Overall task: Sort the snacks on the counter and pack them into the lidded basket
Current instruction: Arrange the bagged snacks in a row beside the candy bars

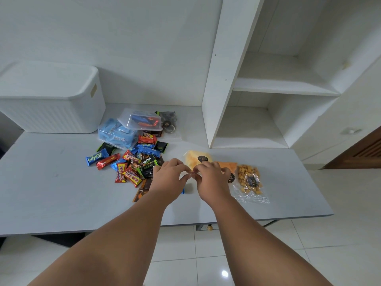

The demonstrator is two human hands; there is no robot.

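Both the left hand (168,178) and right hand (210,176) pinch something tiny, unidentifiable, fingertips touching; better to free them before reaching the heap of bright foil-wrapped snack bars (132,162) at 9 o'clock.

The basket (51,112) is white plastic with ribbed sides. The bench (51,193) looks smooth, matt grey. The snack wrappers (132,162) are shiny foil. The bag of crackers (248,182) is clear, crinkly plastic. The floor (340,234) tiles are glossy.

White wall (123,38), shelf unit (268,89) (bare), glossy tile floor (206,254).
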